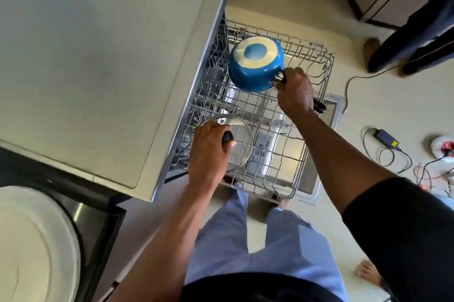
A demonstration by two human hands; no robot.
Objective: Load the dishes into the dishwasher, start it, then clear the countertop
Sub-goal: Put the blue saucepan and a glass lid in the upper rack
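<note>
Head view, looking down: the right hand (294,90) has its fingers wrapped tight round the black handle (319,106) of a blue saucepan (255,63), held upside down over the far end of the pulled-out wire rack (282,134); whether it touches the wires I cannot tell. The left hand (208,152) curls fingers and thumb round the black knob (227,136) of a glass lid (243,139), over the rack's near left corner, just beside the pale countertop (86,56). A power adapter (386,139) lies on the floor at right
</note>
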